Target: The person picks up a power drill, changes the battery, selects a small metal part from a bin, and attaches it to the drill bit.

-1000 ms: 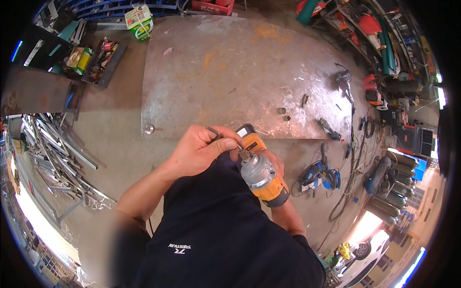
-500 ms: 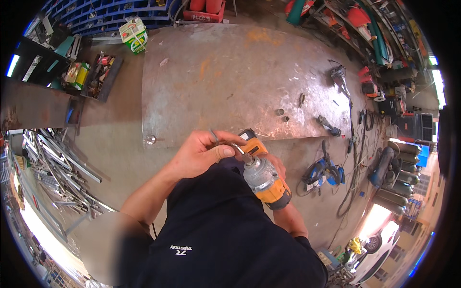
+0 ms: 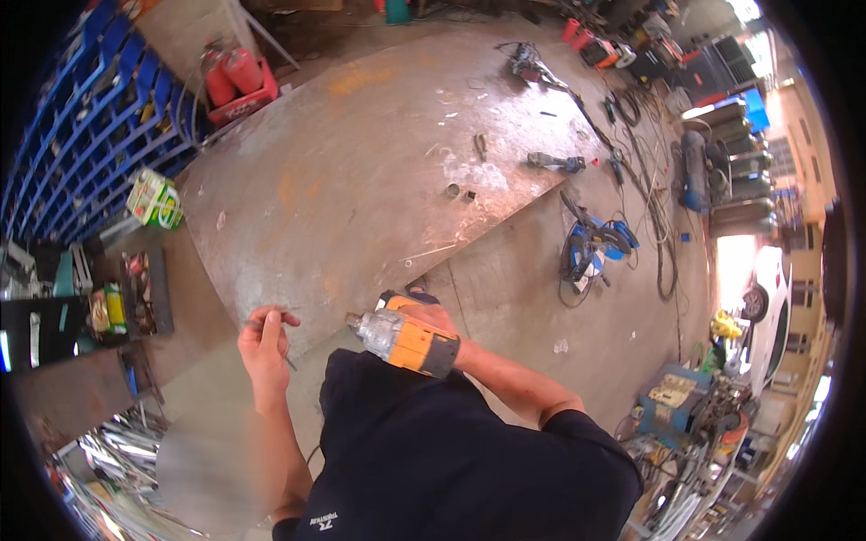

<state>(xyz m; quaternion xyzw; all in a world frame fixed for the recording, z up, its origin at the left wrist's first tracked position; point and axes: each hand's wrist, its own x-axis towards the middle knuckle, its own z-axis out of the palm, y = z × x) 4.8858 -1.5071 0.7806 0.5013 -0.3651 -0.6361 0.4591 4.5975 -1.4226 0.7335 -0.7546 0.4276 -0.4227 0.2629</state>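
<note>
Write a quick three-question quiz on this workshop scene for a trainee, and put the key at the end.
1. Which hand holds the orange impact wrench? (a) left (b) right
2. True or false: both hands grip that tool.
3. How many fire extinguishers show in the red box by the steel sheet?

Key: 1. b, the right hand. 2. False; the left hand is apart from it. 3. Two.

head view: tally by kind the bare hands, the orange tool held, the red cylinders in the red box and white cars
Hands: 2 (left hand, right hand)
Orange tool: 1
Red cylinders: 2
White car: 1
Total: 6
</note>
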